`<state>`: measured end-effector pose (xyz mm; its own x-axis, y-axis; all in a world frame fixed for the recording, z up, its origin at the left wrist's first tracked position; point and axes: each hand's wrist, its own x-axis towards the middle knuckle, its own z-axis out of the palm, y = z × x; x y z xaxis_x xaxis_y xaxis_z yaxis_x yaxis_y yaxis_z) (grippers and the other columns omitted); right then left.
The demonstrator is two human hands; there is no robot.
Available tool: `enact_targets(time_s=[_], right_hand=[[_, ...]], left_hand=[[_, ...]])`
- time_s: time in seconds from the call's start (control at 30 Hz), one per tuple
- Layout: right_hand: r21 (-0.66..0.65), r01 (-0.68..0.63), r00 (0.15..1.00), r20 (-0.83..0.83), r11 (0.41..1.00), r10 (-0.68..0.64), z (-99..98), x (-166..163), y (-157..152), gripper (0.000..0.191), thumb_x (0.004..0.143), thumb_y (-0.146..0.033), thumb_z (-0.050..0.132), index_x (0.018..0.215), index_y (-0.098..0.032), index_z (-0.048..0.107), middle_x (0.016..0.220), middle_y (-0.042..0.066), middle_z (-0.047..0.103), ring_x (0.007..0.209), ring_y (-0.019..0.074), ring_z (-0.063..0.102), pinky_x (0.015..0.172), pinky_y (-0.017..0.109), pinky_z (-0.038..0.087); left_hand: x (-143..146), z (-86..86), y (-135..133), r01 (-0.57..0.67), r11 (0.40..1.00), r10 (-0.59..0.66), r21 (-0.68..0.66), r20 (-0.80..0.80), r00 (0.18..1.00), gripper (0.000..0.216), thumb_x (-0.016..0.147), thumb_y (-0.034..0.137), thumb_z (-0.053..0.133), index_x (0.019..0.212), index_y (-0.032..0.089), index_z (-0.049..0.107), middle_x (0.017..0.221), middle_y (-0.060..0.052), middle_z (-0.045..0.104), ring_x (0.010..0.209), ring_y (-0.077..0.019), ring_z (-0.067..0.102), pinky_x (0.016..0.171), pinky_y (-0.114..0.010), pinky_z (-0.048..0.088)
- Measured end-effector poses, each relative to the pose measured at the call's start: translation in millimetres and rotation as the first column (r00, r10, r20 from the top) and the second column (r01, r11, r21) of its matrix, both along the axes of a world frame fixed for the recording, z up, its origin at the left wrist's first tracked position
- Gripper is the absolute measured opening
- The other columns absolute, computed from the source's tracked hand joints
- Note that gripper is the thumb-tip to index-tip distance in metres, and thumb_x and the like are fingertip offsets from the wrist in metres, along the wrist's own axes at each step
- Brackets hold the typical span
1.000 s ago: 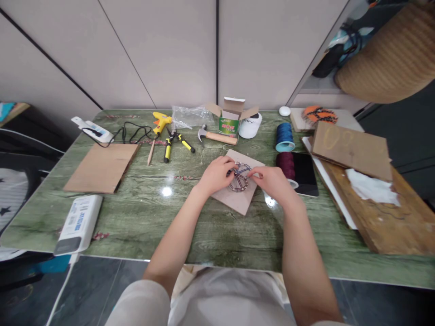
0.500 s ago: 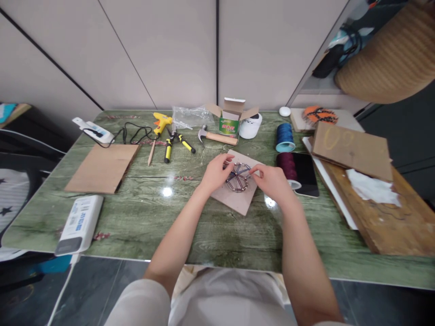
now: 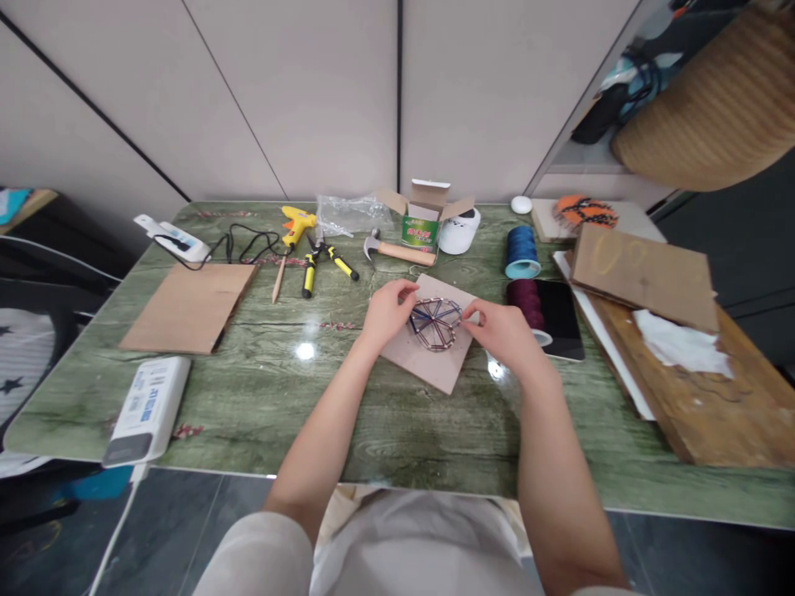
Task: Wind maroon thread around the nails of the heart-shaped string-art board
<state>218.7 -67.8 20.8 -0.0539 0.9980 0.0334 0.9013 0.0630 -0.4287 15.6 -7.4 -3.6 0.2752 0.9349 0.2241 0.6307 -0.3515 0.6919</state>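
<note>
A pale square board lies turned on the table. It bears a ring of nails wound with dark blue and dark red thread, crossing like wheel spokes. At the ring's left side my left hand rests on the board, its thumb and forefinger apart and bent towards the nails. My right hand is at the ring's right side with thumb and forefinger pinched together. A thin strand seems to run to those fingertips, though it is hardly visible. Beyond the right hand stand a maroon thread spool and a blue thread spool.
Behind the board lie a hammer, an open green box and a white spool. Pliers, a pencil and a yellow glue gun lie left of these. A black phone and wooden boards are at right.
My right hand has shifted slightly right, away from the ring's middle. My left hand has drawn back a little to the left, so more of the thread pattern shows.
</note>
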Motion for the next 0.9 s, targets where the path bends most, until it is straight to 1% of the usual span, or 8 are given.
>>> enact_targets(time_s=[0.13, 0.27, 0.37, 0.5, 0.63, 0.7, 0.83, 0.9], right_hand=[[0.057, -0.029, 0.999, 0.018, 0.998, 0.028, -2.9, 3.1, 1.1, 0.011, 0.075, -0.021, 0.057, 0.076, -0.018, 0.067, 0.074, 0.004, 0.061, 0.066, 0.0155, 0.054, 0.063, 0.026, 0.036], [0.057, -0.044, 0.998, 0.045, 0.997, 0.042, -3.2, 5.9, 0.5, 0.015, 0.075, -0.021, 0.055, 0.074, -0.017, 0.069, 0.074, 0.005, 0.059, 0.068, 0.0161, 0.054, 0.065, 0.027, 0.037], [0.048, -0.044, 0.999, 0.033, 0.998, 0.042, 0.5, 5.5, -1.0, 0.014, 0.073, -0.019, 0.053, 0.069, -0.017, 0.067, 0.073, 0.005, 0.059, 0.067, 0.0153, 0.053, 0.064, 0.027, 0.036], [0.04, -0.045, 0.998, -0.039, 0.998, 0.046, 4.8, 3.4, -2.6, 0.009, 0.068, -0.017, 0.052, 0.063, -0.018, 0.06, 0.071, 0.003, 0.059, 0.064, 0.0139, 0.051, 0.061, 0.026, 0.034], [0.018, 0.005, 0.998, -0.067, 1.0, -0.003, 1.7, 4.0, -1.4, 0.008, 0.067, -0.02, 0.051, 0.061, -0.018, 0.056, 0.067, 0.002, 0.059, 0.061, 0.0136, 0.049, 0.059, 0.026, 0.032], [0.023, 0.037, 0.997, -0.075, 0.999, -0.036, -1.5, 4.8, 0.4, 0.009, 0.068, -0.022, 0.051, 0.061, -0.018, 0.056, 0.066, 0.001, 0.059, 0.06, 0.0137, 0.048, 0.059, 0.026, 0.031], [0.072, 0.114, 0.988, -0.113, 0.991, -0.105, -9.3, 2.8, 5.6, 0.012, 0.071, -0.025, 0.052, 0.062, -0.018, 0.055, 0.064, 0.001, 0.056, 0.059, 0.0135, 0.047, 0.058, 0.026, 0.03], [0.111, 0.15, 0.983, -0.122, 0.982, -0.136, -14.3, -0.3, 8.8, 0.013, 0.072, -0.026, 0.052, 0.063, -0.018, 0.055, 0.063, 0.001, 0.056, 0.059, 0.0137, 0.047, 0.059, 0.026, 0.03]], left_hand=[[-2.5, 0.8, 1.0, -0.012, 1.0, 0.012, -0.006, 0.014, 1.0, 0.022, 0.083, 0.018, 0.047, 0.098, 0.019, 0.063, 0.103, -0.003, 0.068, 0.095, -0.0173, 0.061, 0.088, -0.032, 0.048], [-3.3, 2.3, 0.7, -0.006, 1.0, 0.007, -0.013, 0.022, 1.0, 0.022, 0.083, 0.018, 0.047, 0.098, 0.019, 0.063, 0.102, -0.002, 0.068, 0.094, -0.0164, 0.062, 0.088, -0.03, 0.048], [-3.6, 3.9, 0.5, 0.0, 1.0, 0.001, -0.021, 0.014, 1.0, 0.023, 0.083, 0.018, 0.046, 0.098, 0.018, 0.063, 0.103, -0.003, 0.068, 0.095, -0.0165, 0.061, 0.088, -0.03, 0.048], [-3.1, 4.5, 0.3, 0.011, 1.0, -0.01, -0.019, 0.032, 0.999, 0.022, 0.083, 0.018, 0.047, 0.098, 0.018, 0.063, 0.101, -0.002, 0.068, 0.094, -0.0154, 0.061, 0.088, -0.029, 0.047], [-0.9, 3.8, -1.0, 0.024, 1.0, -0.023, -0.02, 0.051, 0.998, 0.021, 0.082, 0.018, 0.049, 0.097, 0.019, 0.064, 0.102, -0.002, 0.068, 0.095, -0.0152, 0.061, 0.087, -0.028, 0.047], [0.5, 3.6, -2.2, 0.049, 0.999, -0.048, -0.017, 0.043, 0.998, 0.021, 0.081, 0.018, 0.05, 0.097, 0.019, 0.064, 0.102, -0.002, 0.067, 0.095, -0.0156, 0.06, 0.087, -0.029, 0.047], [4.6, 3.3, -5.1, 0.085, 0.996, -0.085, -0.013, 0.015, 0.996, 0.021, 0.081, 0.017, 0.051, 0.098, 0.019, 0.063, 0.1, -0.003, 0.067, 0.092, -0.016, 0.06, 0.087, -0.03, 0.046], [7.8, 3.2, -7.0, 0.098, 0.995, -0.098, -0.008, 0.01, 0.995, 0.02, 0.082, 0.02, 0.052, 0.099, 0.019, 0.062, 0.099, -0.003, 0.067, 0.091, -0.0164, 0.06, 0.086, -0.031, 0.046]])
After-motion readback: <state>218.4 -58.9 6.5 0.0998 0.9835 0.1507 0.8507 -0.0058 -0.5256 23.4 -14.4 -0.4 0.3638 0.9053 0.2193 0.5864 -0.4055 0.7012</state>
